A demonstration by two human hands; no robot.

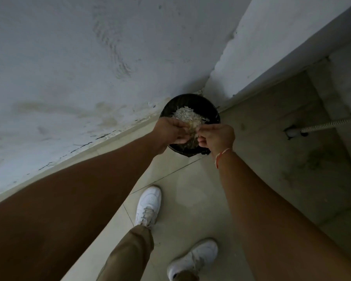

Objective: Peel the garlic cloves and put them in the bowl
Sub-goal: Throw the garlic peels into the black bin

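I stand over a round black bin (193,98) set in the corner of the floor, with a heap of pale garlic skins (185,115) inside it. Both hands hang just above its near half. My left hand (169,130) is cupped with curled fingers round a clump of dry skins (193,129). My right hand (218,136), a red thread at its wrist, has curled fingers that pinch the same clump from the right. No bowl and no cloves are in view.
A stained white wall (79,67) runs along the left and a white pillar (272,37) stands behind the bin. A ribbed metal hose (332,123) comes out of the floor at the right. My white shoes (148,205) stand on pale tiles.
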